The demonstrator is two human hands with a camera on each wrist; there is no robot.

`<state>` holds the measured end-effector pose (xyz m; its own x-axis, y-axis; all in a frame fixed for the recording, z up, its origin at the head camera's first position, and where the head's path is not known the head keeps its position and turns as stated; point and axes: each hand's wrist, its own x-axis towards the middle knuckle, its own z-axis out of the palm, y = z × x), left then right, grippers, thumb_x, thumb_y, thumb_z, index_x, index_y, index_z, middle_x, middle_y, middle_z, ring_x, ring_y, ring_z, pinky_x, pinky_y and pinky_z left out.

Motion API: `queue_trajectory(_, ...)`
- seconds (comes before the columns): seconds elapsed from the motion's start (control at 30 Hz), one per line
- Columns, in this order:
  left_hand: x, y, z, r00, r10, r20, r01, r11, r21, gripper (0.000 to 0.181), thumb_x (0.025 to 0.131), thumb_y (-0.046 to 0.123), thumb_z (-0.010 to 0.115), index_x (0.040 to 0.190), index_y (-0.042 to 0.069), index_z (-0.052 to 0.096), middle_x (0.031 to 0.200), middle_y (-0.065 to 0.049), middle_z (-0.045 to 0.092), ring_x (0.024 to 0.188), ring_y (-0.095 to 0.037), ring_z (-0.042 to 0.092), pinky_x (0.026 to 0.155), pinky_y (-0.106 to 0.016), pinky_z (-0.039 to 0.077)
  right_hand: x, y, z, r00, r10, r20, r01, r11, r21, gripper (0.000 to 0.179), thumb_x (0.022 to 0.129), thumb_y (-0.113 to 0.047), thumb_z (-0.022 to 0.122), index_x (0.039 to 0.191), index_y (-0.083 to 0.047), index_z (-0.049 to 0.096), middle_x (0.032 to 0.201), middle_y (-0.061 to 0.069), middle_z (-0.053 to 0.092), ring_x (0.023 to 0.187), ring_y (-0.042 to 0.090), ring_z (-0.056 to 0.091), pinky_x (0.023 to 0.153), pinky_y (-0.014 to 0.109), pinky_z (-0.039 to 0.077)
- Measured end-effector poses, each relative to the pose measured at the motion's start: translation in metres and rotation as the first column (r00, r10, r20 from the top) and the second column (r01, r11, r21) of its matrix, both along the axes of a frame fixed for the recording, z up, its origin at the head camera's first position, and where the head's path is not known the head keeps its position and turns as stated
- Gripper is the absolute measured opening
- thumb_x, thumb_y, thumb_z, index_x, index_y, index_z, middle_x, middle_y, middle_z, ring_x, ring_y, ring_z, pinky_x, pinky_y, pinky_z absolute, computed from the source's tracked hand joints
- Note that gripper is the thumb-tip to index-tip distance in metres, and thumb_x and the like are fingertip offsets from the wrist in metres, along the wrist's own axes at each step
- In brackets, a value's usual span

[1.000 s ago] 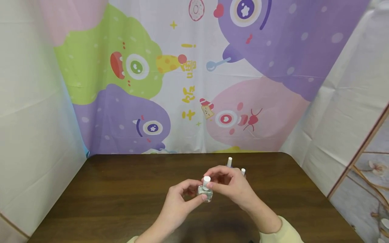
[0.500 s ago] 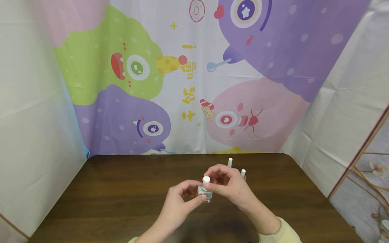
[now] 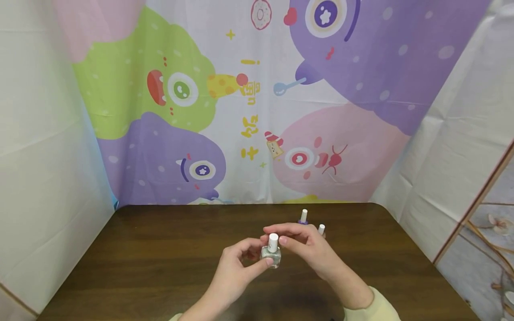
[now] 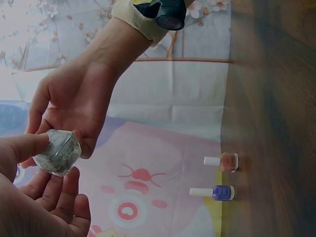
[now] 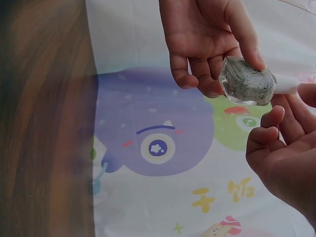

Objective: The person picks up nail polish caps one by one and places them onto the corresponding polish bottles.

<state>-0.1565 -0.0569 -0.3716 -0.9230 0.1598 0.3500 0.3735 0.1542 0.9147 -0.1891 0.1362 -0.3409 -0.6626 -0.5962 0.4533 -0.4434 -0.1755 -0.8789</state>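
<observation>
A clear glass nail polish bottle [image 3: 271,256] with dark-speckled, pale polish and a white cap [image 3: 273,243] is held upright above the table. My left hand [image 3: 241,265] pinches its glass body between thumb and fingers. In the right wrist view the speckled bottle [image 5: 248,83] lies across the left hand's fingers, the thumb on its side. My right hand [image 3: 311,249] is around the cap, its fingers stretched out behind it. Its thumb stands slightly off the cap in the head view. The left wrist view shows the underside of the bottle [image 4: 58,152].
Behind my right hand stand two more nail polish bottles, a purple one [image 4: 223,192] and a reddish-brown one [image 4: 229,162], both white-capped. They stand on the dark wooden table [image 3: 160,258]. A cartoon-printed curtain [image 3: 249,178] hangs at the table's far edge.
The right fingers have straightened and spread from the cap, the thumb moving slightly right. The left hand and the nail polish bottle stay nearly still.
</observation>
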Motion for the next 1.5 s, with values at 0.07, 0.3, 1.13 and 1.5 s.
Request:
queue_trajectory(0.07,0.0001,0.0003,0.0002,1.000,-0.003,0.004,0.003,1.000,0.001,0.023,0.076,0.018,0.079,0.097,0.013,0.071,0.088,0.001,0.069,0.078,-0.010,0.058,0.076,-0.026,0.049,0.0000,-0.0001,0.0001,1.000,-0.004,-0.010,0.004,1.000,0.004,0.029,0.096,0.000,0.048,0.122,0.010,0.055,0.110,0.014,0.068,0.104,0.018,0.064,0.090,0.031,0.050)
queue_trajectory(0.3,-0.0001,0.0007,0.0011,1.000,-0.002,0.014,0.002,1.000,-0.008,0.025,0.076,0.018,0.079,0.099,0.013,0.071,0.089,0.001,0.070,0.078,-0.009,0.059,0.077,-0.029,0.050,-0.0002,-0.0008,-0.0008,0.998,-0.040,-0.043,0.042,0.998,0.042,0.027,0.094,0.000,0.051,0.119,0.008,0.058,0.110,0.007,0.069,0.098,0.015,0.065,0.083,0.031,0.053)
queue_trajectory(1.13,0.0006,-0.0016,0.0018,1.000,-0.007,-0.001,0.007,1.000,-0.012,0.023,0.077,0.021,0.078,0.098,0.015,0.070,0.087,0.002,0.069,0.079,-0.012,0.058,0.075,-0.028,0.049,-0.0025,-0.0024,-0.0033,0.991,-0.121,-0.050,0.123,0.991,0.057,0.018,0.088,0.000,0.061,0.106,0.002,0.061,0.096,0.001,0.066,0.081,0.011,0.058,0.068,0.027,0.051)
queue_trajectory(1.5,-0.0001,-0.0007,0.0005,1.000,-0.005,-0.014,0.005,1.000,-0.013,0.022,0.077,0.020,0.078,0.097,0.014,0.070,0.088,0.002,0.069,0.078,-0.012,0.058,0.074,-0.026,0.048,-0.0041,-0.0044,-0.0045,0.978,-0.202,-0.058,0.206,0.977,0.063,0.019,0.084,-0.007,0.070,0.100,0.000,0.062,0.085,0.001,0.062,0.072,0.007,0.053,0.061,0.023,0.048)
